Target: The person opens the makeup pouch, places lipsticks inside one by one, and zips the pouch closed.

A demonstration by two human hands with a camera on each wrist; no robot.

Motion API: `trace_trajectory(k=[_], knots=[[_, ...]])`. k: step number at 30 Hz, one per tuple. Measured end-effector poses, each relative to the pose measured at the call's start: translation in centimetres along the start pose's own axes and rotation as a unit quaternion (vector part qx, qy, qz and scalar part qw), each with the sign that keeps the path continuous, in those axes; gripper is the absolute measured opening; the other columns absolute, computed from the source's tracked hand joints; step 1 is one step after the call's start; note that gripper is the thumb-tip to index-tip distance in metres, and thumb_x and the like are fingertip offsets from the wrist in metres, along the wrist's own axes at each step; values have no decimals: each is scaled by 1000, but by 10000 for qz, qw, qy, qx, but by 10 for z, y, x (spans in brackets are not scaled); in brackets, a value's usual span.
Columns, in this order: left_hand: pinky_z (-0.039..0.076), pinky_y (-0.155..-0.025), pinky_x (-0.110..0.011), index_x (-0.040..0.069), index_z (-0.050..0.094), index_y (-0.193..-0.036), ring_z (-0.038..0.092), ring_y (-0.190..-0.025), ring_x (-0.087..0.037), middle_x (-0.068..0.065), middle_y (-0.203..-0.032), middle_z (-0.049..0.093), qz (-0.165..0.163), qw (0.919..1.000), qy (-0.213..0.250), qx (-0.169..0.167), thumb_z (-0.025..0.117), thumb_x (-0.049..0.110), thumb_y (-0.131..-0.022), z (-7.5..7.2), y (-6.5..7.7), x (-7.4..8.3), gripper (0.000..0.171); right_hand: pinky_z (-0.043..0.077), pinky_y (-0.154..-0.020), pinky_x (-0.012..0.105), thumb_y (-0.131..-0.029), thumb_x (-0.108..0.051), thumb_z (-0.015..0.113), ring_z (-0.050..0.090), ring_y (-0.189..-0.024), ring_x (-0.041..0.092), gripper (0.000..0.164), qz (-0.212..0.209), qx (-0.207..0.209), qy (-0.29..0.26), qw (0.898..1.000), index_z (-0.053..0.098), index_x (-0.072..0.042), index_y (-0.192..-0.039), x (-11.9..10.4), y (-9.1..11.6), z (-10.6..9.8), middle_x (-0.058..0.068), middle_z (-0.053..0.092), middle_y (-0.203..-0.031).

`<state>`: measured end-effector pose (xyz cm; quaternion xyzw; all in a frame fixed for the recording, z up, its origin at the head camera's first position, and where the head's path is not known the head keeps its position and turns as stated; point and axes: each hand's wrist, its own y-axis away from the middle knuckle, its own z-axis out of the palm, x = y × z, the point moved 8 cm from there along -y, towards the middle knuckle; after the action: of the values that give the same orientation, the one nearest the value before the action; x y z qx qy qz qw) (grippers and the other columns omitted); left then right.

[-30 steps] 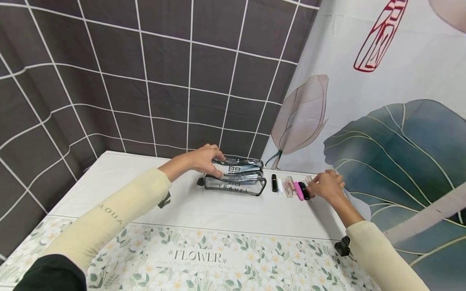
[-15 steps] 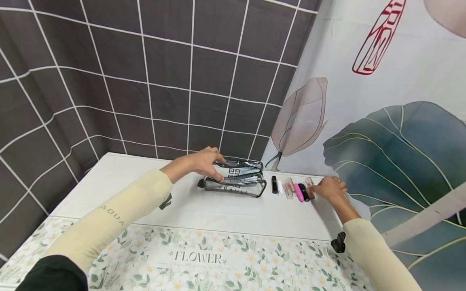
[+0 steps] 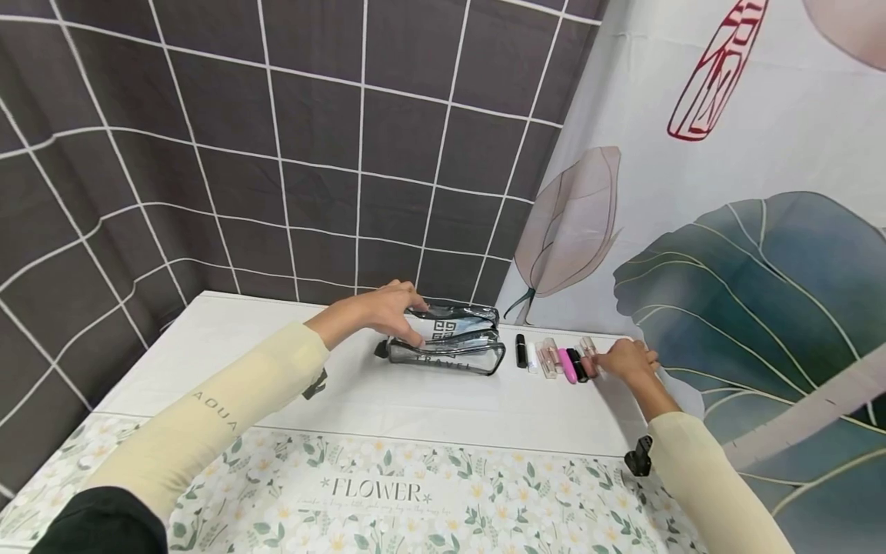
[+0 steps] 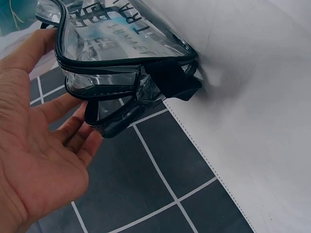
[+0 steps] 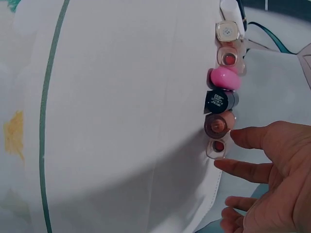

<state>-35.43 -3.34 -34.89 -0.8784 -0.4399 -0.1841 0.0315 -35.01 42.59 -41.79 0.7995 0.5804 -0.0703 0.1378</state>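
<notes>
My left hand (image 3: 391, 308) grips the left end of a clear travel pouch (image 3: 460, 360) with black trim. Its thumb lies at the front rim and the fingers reach the back edge. In the left wrist view, those fingers curl behind the pouch's black-edged end (image 4: 102, 92). At the right, my right hand (image 3: 626, 358) is at the end of a row of cosmetic tubes. The right wrist view has its thumb and index finger spread on either side of the last lip gloss tube (image 5: 216, 148), tips right by it. A brown-ended tube (image 5: 218, 125) lies alongside.
Further along the row are a black tube (image 5: 217, 101), a bright pink tube (image 5: 225, 78), several clear ones, a white tube (image 3: 532, 358) and another black tube (image 3: 521, 351). A floral FLOWER mat (image 3: 377, 508) covers the table's front. A dark gridded cloth (image 3: 311, 192) hangs behind.
My right hand has drawn slightly right and down from the row, exposing more of the end tubes. My left hand stays at the pouch.
</notes>
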Motion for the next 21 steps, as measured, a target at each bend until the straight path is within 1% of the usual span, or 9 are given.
trace_trajectory(k=[3, 7, 10, 13, 18, 21], knots=[[49, -116, -50, 9, 65, -159, 50, -129, -29, -14, -148, 60, -23, 10000, -15, -31, 86, 50, -90, 1, 0, 0, 83, 37, -108, 71, -101, -32, 71, 41, -129, 67, 48, 50, -31, 8, 10000, 70, 15, -109, 0, -1, 2, 45, 49, -129], [49, -118, -51, 9, 65, -159, 50, -131, -29, -15, -151, 60, -31, 10000, -14, -46, 85, 50, -90, 2, 0, -1, 83, 36, -107, 69, -101, -30, 70, 41, -128, 66, 46, 76, -62, -2, 10000, 72, 15, -113, 0, -2, 3, 44, 51, -127], [49, -119, -51, 9, 65, -159, 50, -134, -30, -15, -154, 59, -51, 10000, -32, -56, 85, 50, -90, 2, -1, -2, 83, 36, -108, 70, -100, -29, 69, 41, -129, 67, 45, 43, -66, 14, 10000, 72, 15, -112, 0, -4, 3, 45, 51, -128], [48, -120, -51, 9, 65, -159, 50, -135, -30, -15, -156, 59, -76, 9999, -57, -73, 86, 50, -90, 2, -1, -2, 83, 37, -111, 72, -99, -28, 68, 42, -129, 69, 46, 8, -84, 92, 9999, 70, 17, -110, -1, -5, 3, 48, 51, -131], [48, -119, -50, 8, 65, -159, 50, -134, -30, -16, -155, 59, -86, 9999, -75, -84, 86, 50, -89, 2, -1, -1, 84, 37, -116, 75, -100, -27, 62, 42, -133, 71, 55, 27, -186, 264, 9995, 61, 24, -121, -1, -6, 5, 53, 46, -139], [48, -119, -50, 8, 64, -159, 50, -133, -30, -16, -155, 59, -97, 9999, -99, -93, 86, 51, -89, 2, -1, -1, 85, 37, -116, 75, -101, -26, 59, 41, -135, 72, 57, 8, -226, 306, 9993, 58, 26, -125, -1, -6, 6, 55, 44, -140]])
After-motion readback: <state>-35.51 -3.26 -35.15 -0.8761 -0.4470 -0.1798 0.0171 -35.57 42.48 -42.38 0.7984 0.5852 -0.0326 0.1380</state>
